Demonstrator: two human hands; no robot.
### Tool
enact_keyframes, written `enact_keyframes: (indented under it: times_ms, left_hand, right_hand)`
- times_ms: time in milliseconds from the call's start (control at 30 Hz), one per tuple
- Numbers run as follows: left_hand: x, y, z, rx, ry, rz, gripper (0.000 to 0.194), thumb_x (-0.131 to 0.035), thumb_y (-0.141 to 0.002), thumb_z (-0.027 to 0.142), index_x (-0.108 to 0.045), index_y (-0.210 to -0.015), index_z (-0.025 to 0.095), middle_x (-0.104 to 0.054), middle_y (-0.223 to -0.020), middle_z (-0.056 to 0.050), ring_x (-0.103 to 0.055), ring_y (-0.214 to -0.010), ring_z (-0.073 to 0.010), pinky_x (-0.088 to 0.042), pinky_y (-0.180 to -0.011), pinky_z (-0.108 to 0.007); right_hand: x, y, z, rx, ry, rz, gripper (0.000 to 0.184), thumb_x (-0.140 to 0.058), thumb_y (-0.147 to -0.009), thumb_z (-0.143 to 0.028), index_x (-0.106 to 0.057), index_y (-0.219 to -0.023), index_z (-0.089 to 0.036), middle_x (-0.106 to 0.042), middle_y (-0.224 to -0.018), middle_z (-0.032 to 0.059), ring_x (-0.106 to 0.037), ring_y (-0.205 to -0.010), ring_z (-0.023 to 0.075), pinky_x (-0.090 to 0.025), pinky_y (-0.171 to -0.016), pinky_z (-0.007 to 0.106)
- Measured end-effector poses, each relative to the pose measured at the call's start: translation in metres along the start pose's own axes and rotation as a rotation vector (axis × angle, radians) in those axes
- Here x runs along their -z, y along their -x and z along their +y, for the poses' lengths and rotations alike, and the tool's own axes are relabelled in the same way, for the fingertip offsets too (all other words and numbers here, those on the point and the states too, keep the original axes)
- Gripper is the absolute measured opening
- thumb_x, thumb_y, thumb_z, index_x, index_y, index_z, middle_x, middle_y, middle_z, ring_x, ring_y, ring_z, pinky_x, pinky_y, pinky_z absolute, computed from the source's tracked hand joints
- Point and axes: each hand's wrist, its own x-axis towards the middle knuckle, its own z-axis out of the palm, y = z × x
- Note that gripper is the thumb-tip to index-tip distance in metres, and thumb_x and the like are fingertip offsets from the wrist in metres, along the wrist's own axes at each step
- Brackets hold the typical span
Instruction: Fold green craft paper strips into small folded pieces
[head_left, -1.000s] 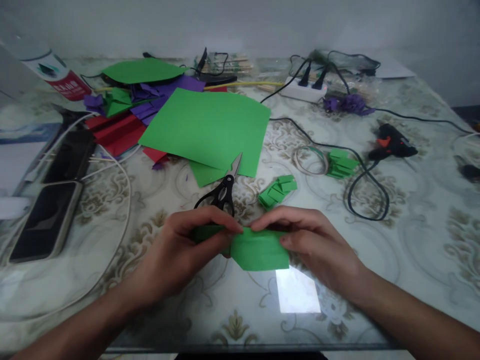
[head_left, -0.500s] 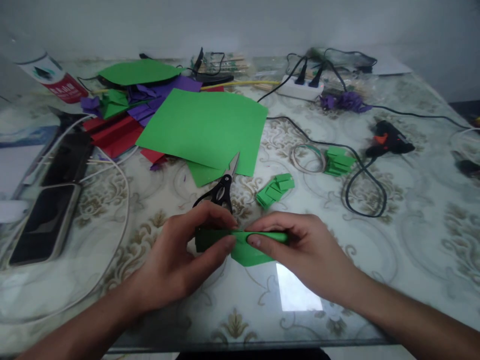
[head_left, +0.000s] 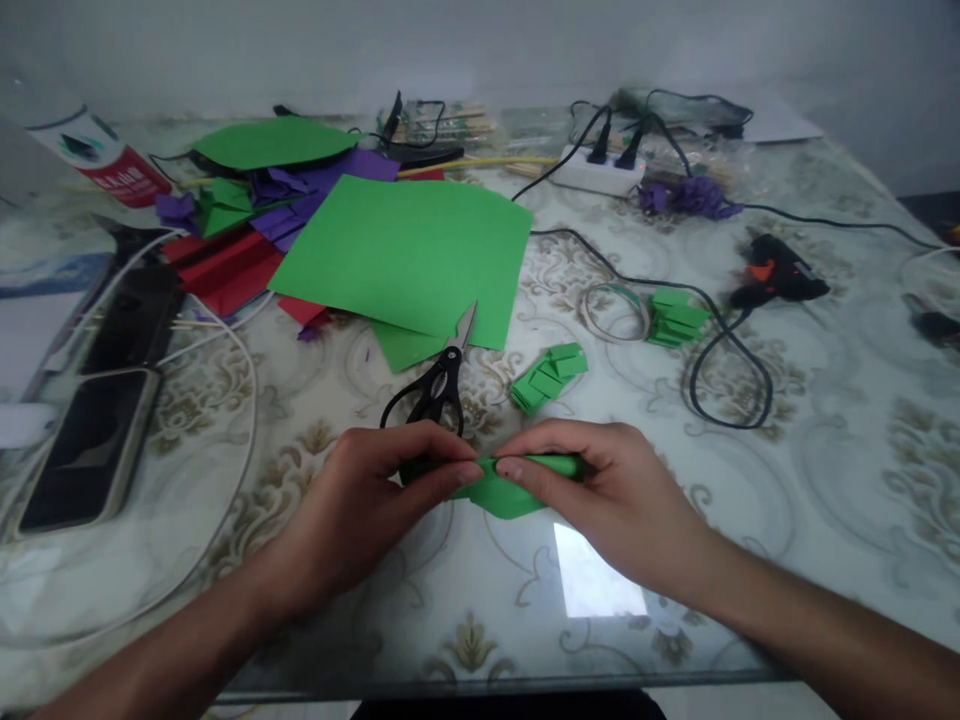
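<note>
Between both hands is a piece of green paper, rolled or folded along its top edge, with a loose flap hanging toward me. My left hand pinches its left part between thumb and fingers. On the right part, my right hand presses its thumb in front and keeps its fingers behind. The two thumbs nearly meet at the middle. Just beyond my left hand lie black-handled scissors, blades pointing away. A small stack of folded green strips rests beyond my right hand.
Green sheets lie beyond the scissors, beside red paper and purple paper. At right are a tape roll, more green strips and a black glue gun with its looped cord. A power strip sits behind; a phone lies left.
The left fingers and thumb have closed together on the paper, nearer the right thumb. The paper's top edge looks more tightly rolled, and its flap shows a little less.
</note>
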Motion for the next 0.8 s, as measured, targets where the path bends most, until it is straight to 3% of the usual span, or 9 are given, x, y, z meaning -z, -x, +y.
enact_keyframes:
  times_ms: [367,600,800]
  left_hand:
    - [0.0003,0.0013,-0.0001,0.024,0.054,-0.031,0.01,-0.073,-0.091,0.034,-0.079,-0.09,0.026,-0.079,-0.082,0.002,-0.071,-0.073,-0.0165,-0.052,-0.064,-0.023]
    - [0.0042,-0.0004,-0.0023,0.053,0.055,-0.074,0.015,-0.069,-0.094,0.035,-0.078,-0.09,0.024,-0.076,-0.082,0.001,-0.069,-0.076,-0.0163,-0.052,-0.067,-0.024]
    - [0.006,-0.0005,-0.0049,0.062,0.056,-0.046,0.014,-0.068,-0.095,0.035,-0.077,-0.09,0.025,-0.075,-0.082,0.001,-0.069,-0.075,-0.0156,-0.051,-0.065,-0.023]
  right_hand:
    - [0.0006,-0.0023,-0.0011,-0.026,-0.027,-0.013,0.011,-0.072,-0.093,-0.025,-0.081,-0.091,-0.02,-0.079,-0.082,-0.0007,-0.07,-0.076,0.014,-0.053,-0.068,0.022]
    - [0.0037,-0.0056,-0.0016,-0.13,-0.162,-0.128,0.014,-0.072,-0.093,-0.029,-0.083,-0.091,-0.02,-0.079,-0.081,-0.0001,-0.068,-0.073,0.0143,-0.05,-0.065,0.024]
    - [0.0068,-0.008,0.0025,-0.23,-0.235,-0.134,0.017,-0.075,-0.09,-0.035,-0.083,-0.092,-0.021,-0.077,-0.079,0.0009,-0.066,-0.068,0.0141,-0.048,-0.059,0.024]
